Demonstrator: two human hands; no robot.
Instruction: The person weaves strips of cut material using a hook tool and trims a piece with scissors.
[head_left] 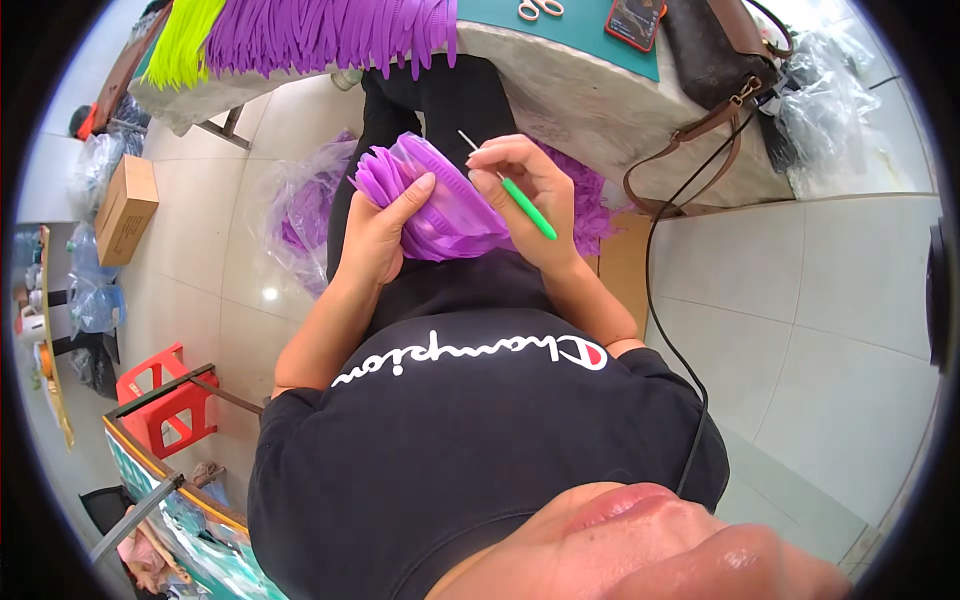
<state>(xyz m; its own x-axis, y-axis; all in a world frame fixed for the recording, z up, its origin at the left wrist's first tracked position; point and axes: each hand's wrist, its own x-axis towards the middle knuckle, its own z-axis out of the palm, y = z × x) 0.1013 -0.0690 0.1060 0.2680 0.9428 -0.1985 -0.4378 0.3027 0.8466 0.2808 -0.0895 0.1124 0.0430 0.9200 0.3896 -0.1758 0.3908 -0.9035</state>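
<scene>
My left hand (pixel 388 232) pinches a bundle of purple gathered strips (pixel 455 212) above my lap, the thumb on top and the other fingers beneath. The bundle is sheer and folded, with a ridged band curving along its upper right edge. At that right edge, my right hand (pixel 540 190) is closed around a slim crochet hook (pixel 529 208) with a bright green handle. Its thin metal shaft points up and left, past my fingers, clear of the purple material. Whether my right fingers also touch the bundle, I cannot tell.
Purple strips (pixel 330 35) and lime-green strips (pixel 185 45) hang over the table edge ahead. Scissors (pixel 540 8), a phone (pixel 634 22) and a brown handbag (pixel 715 50) lie on the table. More purple material is beside my legs. A black cable (pixel 652 285) runs down my right side.
</scene>
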